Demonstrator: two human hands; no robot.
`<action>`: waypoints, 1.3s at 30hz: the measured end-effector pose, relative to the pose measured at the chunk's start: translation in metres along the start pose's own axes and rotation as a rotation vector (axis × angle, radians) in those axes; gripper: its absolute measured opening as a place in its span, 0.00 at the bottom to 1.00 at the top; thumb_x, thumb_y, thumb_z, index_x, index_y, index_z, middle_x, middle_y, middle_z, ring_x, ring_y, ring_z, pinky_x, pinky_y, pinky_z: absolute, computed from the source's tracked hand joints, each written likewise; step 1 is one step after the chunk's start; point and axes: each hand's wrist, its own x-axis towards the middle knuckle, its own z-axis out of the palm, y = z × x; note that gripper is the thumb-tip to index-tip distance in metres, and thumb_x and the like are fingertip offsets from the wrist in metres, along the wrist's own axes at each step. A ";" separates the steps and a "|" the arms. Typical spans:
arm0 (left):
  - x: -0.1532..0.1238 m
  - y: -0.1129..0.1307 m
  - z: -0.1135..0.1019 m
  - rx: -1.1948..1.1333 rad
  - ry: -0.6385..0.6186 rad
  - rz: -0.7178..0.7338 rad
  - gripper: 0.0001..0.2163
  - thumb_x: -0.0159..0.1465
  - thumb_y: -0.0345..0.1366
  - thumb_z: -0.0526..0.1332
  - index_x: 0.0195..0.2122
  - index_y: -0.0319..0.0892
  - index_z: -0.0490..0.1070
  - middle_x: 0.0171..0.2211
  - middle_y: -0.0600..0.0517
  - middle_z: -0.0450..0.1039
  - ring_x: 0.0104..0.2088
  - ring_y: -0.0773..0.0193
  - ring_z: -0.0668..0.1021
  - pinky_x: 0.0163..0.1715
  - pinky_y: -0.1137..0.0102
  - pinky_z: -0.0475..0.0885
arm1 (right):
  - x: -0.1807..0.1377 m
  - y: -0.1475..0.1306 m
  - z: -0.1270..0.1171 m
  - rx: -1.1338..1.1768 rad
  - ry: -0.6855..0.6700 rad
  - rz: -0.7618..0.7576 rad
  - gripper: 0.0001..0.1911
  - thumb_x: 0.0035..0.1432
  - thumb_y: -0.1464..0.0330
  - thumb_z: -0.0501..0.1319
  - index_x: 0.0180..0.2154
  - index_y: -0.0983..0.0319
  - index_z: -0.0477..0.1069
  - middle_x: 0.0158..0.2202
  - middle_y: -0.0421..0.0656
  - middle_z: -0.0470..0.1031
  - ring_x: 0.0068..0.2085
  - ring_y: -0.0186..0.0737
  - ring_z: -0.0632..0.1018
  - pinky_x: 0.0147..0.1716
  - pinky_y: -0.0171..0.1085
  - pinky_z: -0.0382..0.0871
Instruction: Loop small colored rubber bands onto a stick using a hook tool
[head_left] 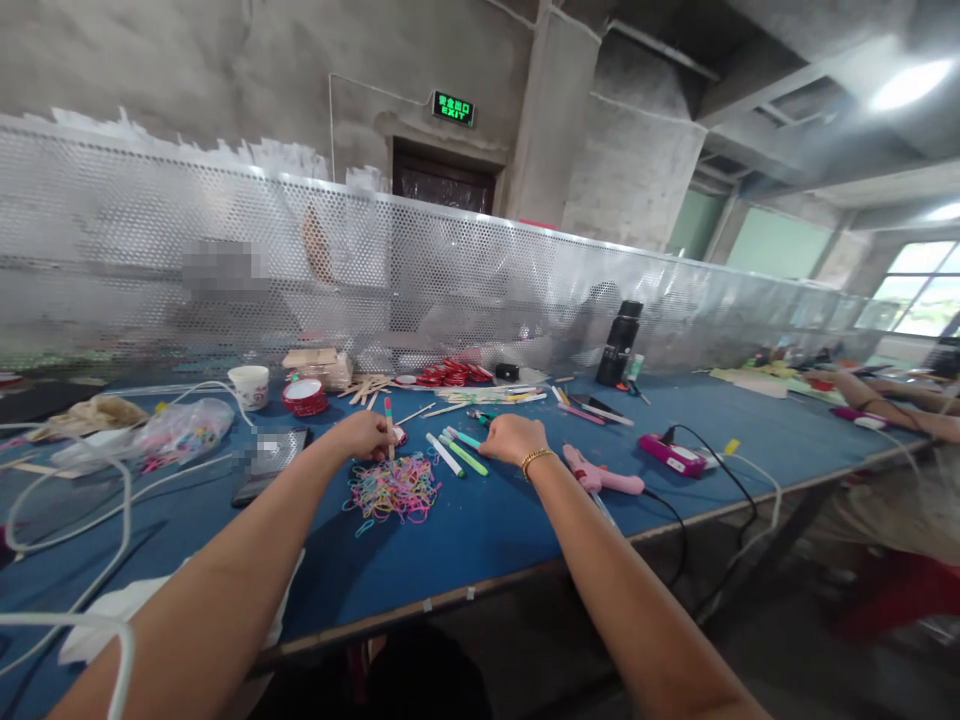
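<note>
My left hand (365,436) is closed in a fist on the blue table (480,520), gripping a painted wooden stick (388,418) that points away from me. A small red and white round piece (399,435) lies against its knuckles. My right hand (512,438), with a gold bracelet on the wrist, is curled shut beside several coloured marker pens (459,452); what its fingers hold is hidden. A heap of coloured rubber bands (391,490) lies just in front of my left hand.
A pink glue gun (600,474) and a magenta device (672,455) with black cables lie to the right. A black bottle (619,343), red rings (450,375), wooden sticks, a paper cup (249,386), a phone (270,462) and white cables also sit on the table. Another person's arms (892,405) rest far right.
</note>
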 end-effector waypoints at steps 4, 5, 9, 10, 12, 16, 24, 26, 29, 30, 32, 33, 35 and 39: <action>-0.002 0.001 0.000 0.005 0.008 -0.007 0.12 0.54 0.45 0.65 0.27 0.39 0.74 0.25 0.50 0.77 0.24 0.68 0.76 0.20 0.78 0.64 | -0.002 0.000 0.007 0.001 -0.024 -0.021 0.12 0.50 0.59 0.63 0.33 0.57 0.79 0.41 0.45 0.81 0.44 0.46 0.79 0.45 0.41 0.64; -0.003 0.002 0.000 0.004 0.009 -0.009 0.12 0.53 0.45 0.65 0.27 0.39 0.74 0.25 0.50 0.77 0.24 0.68 0.76 0.20 0.78 0.64 | -0.002 -0.001 0.007 -0.002 -0.028 -0.026 0.11 0.49 0.59 0.63 0.33 0.57 0.79 0.40 0.46 0.81 0.44 0.45 0.79 0.45 0.41 0.64; -0.004 0.004 -0.001 -0.003 -0.005 0.005 0.12 0.52 0.45 0.66 0.26 0.40 0.74 0.26 0.50 0.78 0.24 0.68 0.76 0.20 0.78 0.64 | 0.001 -0.003 0.011 -0.020 -0.013 -0.026 0.11 0.49 0.60 0.63 0.34 0.57 0.79 0.40 0.48 0.81 0.44 0.46 0.79 0.45 0.41 0.63; -0.004 0.004 -0.001 -0.007 -0.012 0.013 0.12 0.52 0.44 0.66 0.26 0.40 0.74 0.26 0.50 0.78 0.23 0.67 0.76 0.20 0.77 0.64 | 0.002 -0.003 0.013 -0.023 -0.007 -0.026 0.11 0.49 0.61 0.63 0.34 0.58 0.79 0.40 0.48 0.81 0.44 0.46 0.79 0.45 0.41 0.63; -0.004 0.003 -0.001 -0.011 -0.020 0.026 0.11 0.52 0.44 0.66 0.24 0.40 0.74 0.26 0.50 0.78 0.23 0.67 0.76 0.20 0.77 0.64 | 0.005 -0.006 0.016 -0.029 -0.002 -0.029 0.11 0.50 0.61 0.62 0.35 0.58 0.79 0.40 0.48 0.81 0.44 0.46 0.79 0.45 0.41 0.63; -0.003 0.003 -0.001 -0.009 -0.014 0.026 0.11 0.52 0.44 0.66 0.25 0.40 0.74 0.26 0.50 0.77 0.24 0.66 0.76 0.20 0.77 0.64 | 0.009 -0.010 0.023 -0.026 0.003 -0.020 0.13 0.52 0.60 0.61 0.37 0.58 0.79 0.42 0.48 0.80 0.46 0.45 0.78 0.44 0.40 0.63; -0.002 0.001 -0.001 0.037 -0.016 0.039 0.11 0.55 0.43 0.63 0.25 0.40 0.74 0.26 0.49 0.77 0.24 0.66 0.76 0.21 0.76 0.65 | -0.006 -0.022 0.030 0.016 0.179 -0.103 0.20 0.61 0.54 0.54 0.37 0.60 0.79 0.40 0.50 0.81 0.45 0.45 0.78 0.47 0.42 0.60; -0.003 0.002 -0.001 0.043 -0.015 0.037 0.11 0.55 0.43 0.63 0.25 0.40 0.74 0.25 0.50 0.77 0.23 0.66 0.76 0.21 0.76 0.66 | -0.008 -0.027 0.033 -0.002 0.144 -0.146 0.16 0.58 0.58 0.58 0.37 0.61 0.79 0.39 0.51 0.81 0.44 0.48 0.78 0.46 0.43 0.60; -0.006 0.005 -0.001 0.030 -0.007 0.029 0.11 0.55 0.43 0.64 0.25 0.40 0.73 0.24 0.50 0.76 0.23 0.67 0.76 0.21 0.77 0.66 | -0.007 -0.031 0.038 -0.011 0.118 -0.146 0.12 0.55 0.65 0.60 0.37 0.63 0.79 0.39 0.54 0.80 0.43 0.52 0.78 0.45 0.45 0.60; -0.008 0.006 -0.001 0.018 -0.006 0.024 0.11 0.54 0.43 0.65 0.25 0.40 0.73 0.24 0.51 0.76 0.24 0.67 0.76 0.21 0.77 0.65 | -0.007 -0.031 0.038 -0.013 0.115 -0.135 0.12 0.54 0.67 0.59 0.37 0.64 0.79 0.39 0.54 0.80 0.43 0.52 0.78 0.44 0.44 0.61; -0.010 0.008 0.000 0.000 -0.001 0.008 0.12 0.54 0.44 0.66 0.25 0.39 0.73 0.25 0.51 0.77 0.24 0.68 0.76 0.22 0.77 0.65 | -0.007 -0.029 0.033 -0.027 0.092 -0.108 0.13 0.53 0.67 0.60 0.38 0.63 0.79 0.41 0.54 0.80 0.44 0.51 0.78 0.43 0.43 0.62; -0.011 0.008 0.000 -0.003 0.001 -0.001 0.12 0.54 0.44 0.66 0.25 0.39 0.73 0.25 0.51 0.77 0.24 0.68 0.76 0.22 0.77 0.65 | -0.008 -0.027 0.028 -0.038 0.075 -0.088 0.13 0.52 0.66 0.60 0.39 0.62 0.79 0.41 0.53 0.80 0.44 0.51 0.78 0.42 0.43 0.63; -0.011 0.008 0.000 -0.007 0.005 -0.017 0.11 0.54 0.43 0.66 0.25 0.39 0.73 0.25 0.51 0.77 0.24 0.67 0.76 0.22 0.77 0.66 | -0.013 -0.019 0.014 -0.044 0.037 -0.066 0.14 0.52 0.63 0.61 0.38 0.60 0.79 0.41 0.51 0.80 0.44 0.49 0.79 0.41 0.40 0.64; -0.007 0.005 0.002 -0.032 0.005 -0.015 0.09 0.56 0.39 0.65 0.26 0.39 0.73 0.24 0.51 0.76 0.23 0.67 0.76 0.22 0.76 0.67 | -0.028 -0.006 -0.020 0.040 0.064 -0.073 0.12 0.53 0.59 0.61 0.28 0.60 0.77 0.31 0.47 0.80 0.37 0.45 0.79 0.34 0.35 0.63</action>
